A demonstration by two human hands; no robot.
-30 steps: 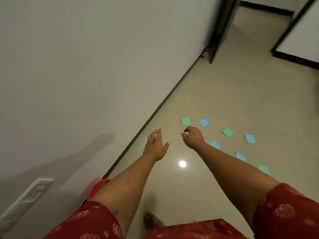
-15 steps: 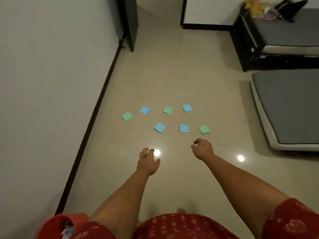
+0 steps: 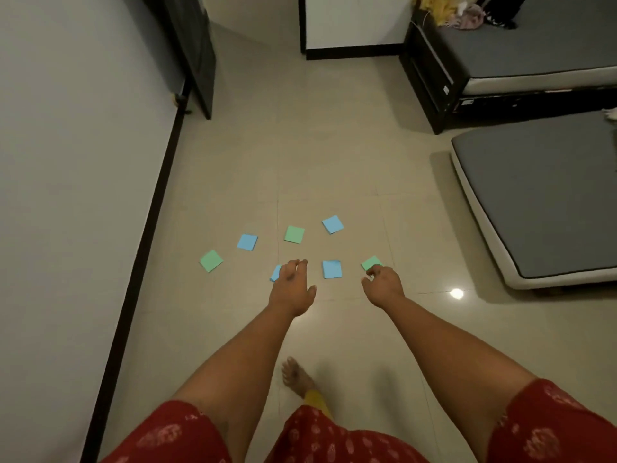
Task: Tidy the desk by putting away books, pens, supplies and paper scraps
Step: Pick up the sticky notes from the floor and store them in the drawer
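Seven paper squares [image 3: 294, 234], blue and green, lie loose on the floor tiles [image 3: 334, 162]. Since a second ago the view has swung off the wall and both arms have come forward over them. Left hand [image 3: 291, 289] open, above a blue square [image 3: 275, 273]. Right hand [image 3: 384, 285] loosely curled, empty, beside a green square [image 3: 370, 262]. Pickup looks imminent; none gathered yet.
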